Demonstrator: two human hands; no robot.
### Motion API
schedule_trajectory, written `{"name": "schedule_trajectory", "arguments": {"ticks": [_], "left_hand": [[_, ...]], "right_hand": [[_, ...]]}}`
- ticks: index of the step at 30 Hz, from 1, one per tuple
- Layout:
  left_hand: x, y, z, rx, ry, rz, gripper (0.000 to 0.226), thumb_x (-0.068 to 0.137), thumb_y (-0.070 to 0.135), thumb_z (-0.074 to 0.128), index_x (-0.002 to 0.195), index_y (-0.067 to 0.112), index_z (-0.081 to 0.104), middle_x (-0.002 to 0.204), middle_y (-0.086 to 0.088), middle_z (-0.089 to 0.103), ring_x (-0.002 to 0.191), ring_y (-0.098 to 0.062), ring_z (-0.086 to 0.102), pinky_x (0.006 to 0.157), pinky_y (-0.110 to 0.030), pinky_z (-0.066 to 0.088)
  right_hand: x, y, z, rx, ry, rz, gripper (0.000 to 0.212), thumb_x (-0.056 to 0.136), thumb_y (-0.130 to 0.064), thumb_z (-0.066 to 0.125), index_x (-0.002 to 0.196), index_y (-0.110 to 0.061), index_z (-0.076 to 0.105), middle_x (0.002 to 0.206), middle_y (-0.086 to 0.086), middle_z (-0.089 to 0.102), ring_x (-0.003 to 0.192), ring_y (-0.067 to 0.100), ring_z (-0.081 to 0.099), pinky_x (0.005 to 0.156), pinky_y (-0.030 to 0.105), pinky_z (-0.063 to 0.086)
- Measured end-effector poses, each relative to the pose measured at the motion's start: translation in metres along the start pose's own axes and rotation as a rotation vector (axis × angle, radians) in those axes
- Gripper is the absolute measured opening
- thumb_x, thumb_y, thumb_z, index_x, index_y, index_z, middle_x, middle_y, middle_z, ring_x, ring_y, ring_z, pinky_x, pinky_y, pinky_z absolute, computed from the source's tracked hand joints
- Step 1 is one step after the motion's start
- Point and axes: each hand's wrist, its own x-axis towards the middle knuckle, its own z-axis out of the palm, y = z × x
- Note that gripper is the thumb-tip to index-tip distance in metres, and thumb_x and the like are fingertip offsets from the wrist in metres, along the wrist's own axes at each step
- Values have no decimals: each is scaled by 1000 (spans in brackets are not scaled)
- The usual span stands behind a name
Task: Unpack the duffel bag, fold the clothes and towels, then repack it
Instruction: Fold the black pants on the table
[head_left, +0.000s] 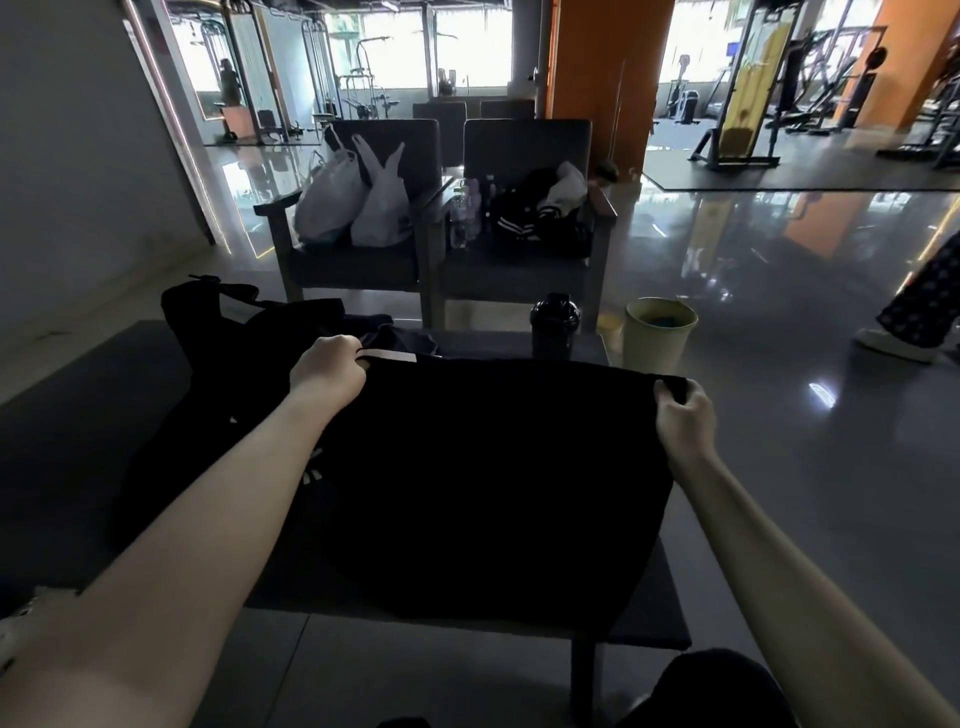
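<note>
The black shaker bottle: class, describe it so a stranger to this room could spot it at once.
Find the low grey table with a black cloth spread over it. At its far right corner stands the black shaker bottle. Unlike the pale open bin beside it on the floor, it is dark, lidded and on the tabletop.

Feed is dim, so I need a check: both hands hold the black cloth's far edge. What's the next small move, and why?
Probably draw both corners toward you to fold it in half. The left hand and right hand each grip a far corner, and the black cloth is spread wide across the table, stretched between them.
</note>
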Motion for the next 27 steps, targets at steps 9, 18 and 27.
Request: {"name": "schedule_trajectory", "arguments": {"ticks": [9, 18, 27], "left_hand": [[81, 6, 67, 12, 58, -90, 19, 93, 7, 43, 100, 7, 61, 98, -16, 63, 91, -36, 60, 66, -35, 42], [135, 7, 132, 109, 141, -30, 29, 98, 17, 41, 120, 10, 59, 114, -14, 63, 111, -34, 54, 92, -43, 37], [53, 20, 200, 150, -418, 226, 50, 100, 46, 32, 147, 27, 32, 156, 8, 24, 145, -13, 15, 115, -45, 7]], "right_hand": [[72, 23, 60, -180, 59, -75, 19, 94, -25, 55, 99, -9, 64, 90, 5, 64, 87, 23, 60, 78, 36, 47], [116, 55, 107, -232, -100, 49, 32, 89, -29, 58, 114, -9, 54, 91, 0, 61, 83, 20, 60, 71, 30, 44], [65, 80, 81, -423, -398, 75, 86, 81, -7, 57, 151, -28, 11, 101, -2, 50, 62, -2, 49, 51, 12, 41]]}}
